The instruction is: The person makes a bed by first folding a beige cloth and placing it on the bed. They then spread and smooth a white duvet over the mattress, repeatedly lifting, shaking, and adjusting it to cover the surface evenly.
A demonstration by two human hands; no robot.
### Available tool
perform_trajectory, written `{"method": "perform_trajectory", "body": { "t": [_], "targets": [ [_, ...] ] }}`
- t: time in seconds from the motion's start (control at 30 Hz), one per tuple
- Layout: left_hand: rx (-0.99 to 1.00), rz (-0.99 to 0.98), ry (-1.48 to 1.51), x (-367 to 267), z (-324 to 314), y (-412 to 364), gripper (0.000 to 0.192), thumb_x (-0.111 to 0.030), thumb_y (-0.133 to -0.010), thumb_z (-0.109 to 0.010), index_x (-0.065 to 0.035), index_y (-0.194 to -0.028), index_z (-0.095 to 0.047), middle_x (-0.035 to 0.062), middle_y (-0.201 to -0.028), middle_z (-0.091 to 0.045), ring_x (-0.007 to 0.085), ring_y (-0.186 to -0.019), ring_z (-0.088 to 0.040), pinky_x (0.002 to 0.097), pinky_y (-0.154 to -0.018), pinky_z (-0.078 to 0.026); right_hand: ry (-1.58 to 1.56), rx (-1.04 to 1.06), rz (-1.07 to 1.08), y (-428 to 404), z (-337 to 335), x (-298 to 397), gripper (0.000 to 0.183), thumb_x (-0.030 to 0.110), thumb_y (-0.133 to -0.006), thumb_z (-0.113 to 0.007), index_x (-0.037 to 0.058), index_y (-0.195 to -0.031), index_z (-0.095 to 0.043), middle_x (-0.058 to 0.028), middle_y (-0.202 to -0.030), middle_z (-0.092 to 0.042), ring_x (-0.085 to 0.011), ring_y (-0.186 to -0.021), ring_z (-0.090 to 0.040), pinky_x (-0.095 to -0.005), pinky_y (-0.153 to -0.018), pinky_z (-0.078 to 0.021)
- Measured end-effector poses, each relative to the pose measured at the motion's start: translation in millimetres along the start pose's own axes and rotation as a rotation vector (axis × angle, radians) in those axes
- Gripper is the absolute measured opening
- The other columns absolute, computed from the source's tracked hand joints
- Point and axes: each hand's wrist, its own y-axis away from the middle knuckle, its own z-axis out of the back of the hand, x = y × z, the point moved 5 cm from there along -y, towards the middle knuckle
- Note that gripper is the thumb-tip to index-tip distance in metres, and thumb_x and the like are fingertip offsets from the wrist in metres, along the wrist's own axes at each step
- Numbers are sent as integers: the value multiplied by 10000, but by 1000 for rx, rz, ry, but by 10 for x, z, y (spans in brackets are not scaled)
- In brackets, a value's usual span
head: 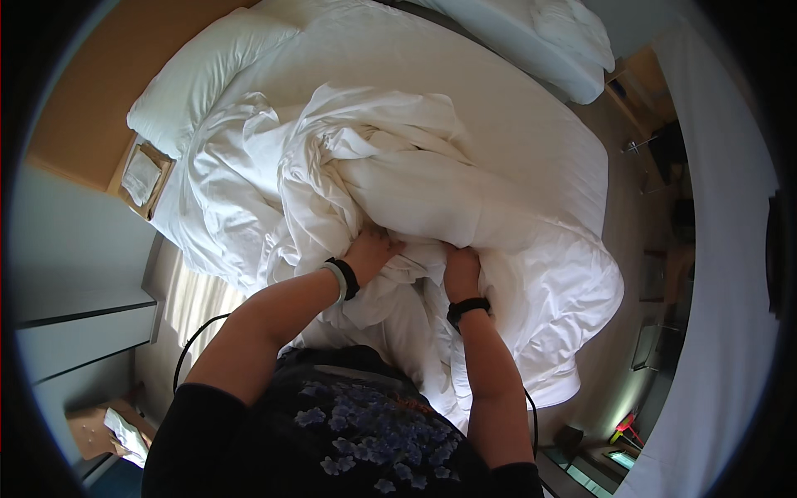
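Observation:
A bunched white duvet (411, 193) lies in deep folds over the near half of the bed and hangs down its near side in front of me. My left hand (372, 250) grips a fold at the duvet's near edge, its fingertips partly hidden in the cloth. A short way to the right, my right hand (462, 272) is closed on the same edge, with the fingers buried under the fabric. Both wrists carry black bands, and a pale bangle (336, 281) circles the left one. Beyond the duvet stretches the white-sheeted mattress (517, 118).
A white pillow (208, 78) rests by the tan headboard (81, 112). Beside it, a small bedside table (163, 167) holds a folded white cloth. A second bed (535, 31) stands at the back. At left is a chair (87, 429); a white curtain (722, 249) hangs at right.

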Motion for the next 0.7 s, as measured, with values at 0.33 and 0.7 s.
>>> {"method": "perform_trajectory", "body": {
  "t": [0.33, 0.7],
  "targets": [
    [-107, 308, -109, 1215, 632, 488, 152, -144, -734, -594, -128, -869, -662, 93, -825, -620, 292, -786, -619, 388, -702, -496, -268, -427, -167, 68, 1351, -913, 356, -72, -710, -484, 61, -965, -693, -178, -1055, -633, -338, -1017, -569, -372, -914, -436],
    [-35, 674, -529, 2361, 1327, 210, 212, -165, -845, -505, -175, -947, -690, 24, -1073, -595, 212, -1043, -536, 420, -919, -352, 65, -586, -171, -145, 1590, -1610, 313, -21, -689, -539, 98, -954, -657, -104, -924, -616, -312, -929, -569, -401, -823, -445]
  ]
}}
